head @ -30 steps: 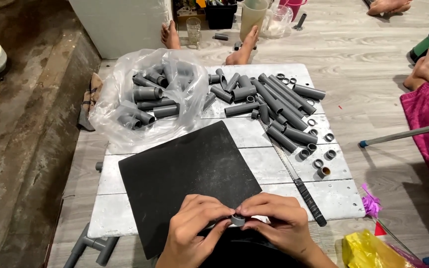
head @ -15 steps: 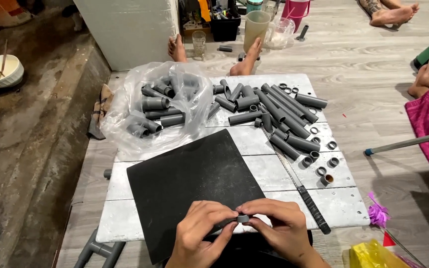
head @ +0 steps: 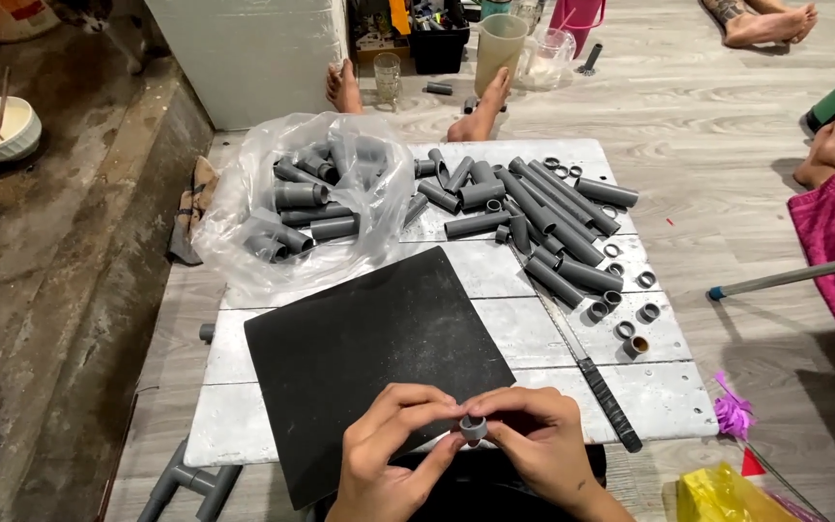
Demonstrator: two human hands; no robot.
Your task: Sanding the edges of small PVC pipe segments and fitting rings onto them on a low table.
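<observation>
Ring turned since before, open end now facing camera. Small grey pipe ring [head: 473, 426] pinched between fingertips of left hand [head: 393, 454] and right hand [head: 543, 440], fingers closed on it above black mat [head: 369, 338].

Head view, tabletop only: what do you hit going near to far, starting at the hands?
Left hand and right hand sharing a grip on a short grey pipe ring → black mat → loose grey pipe pieces beside the clear plastic bag of pipe pieces, at the white table's far end.
</observation>
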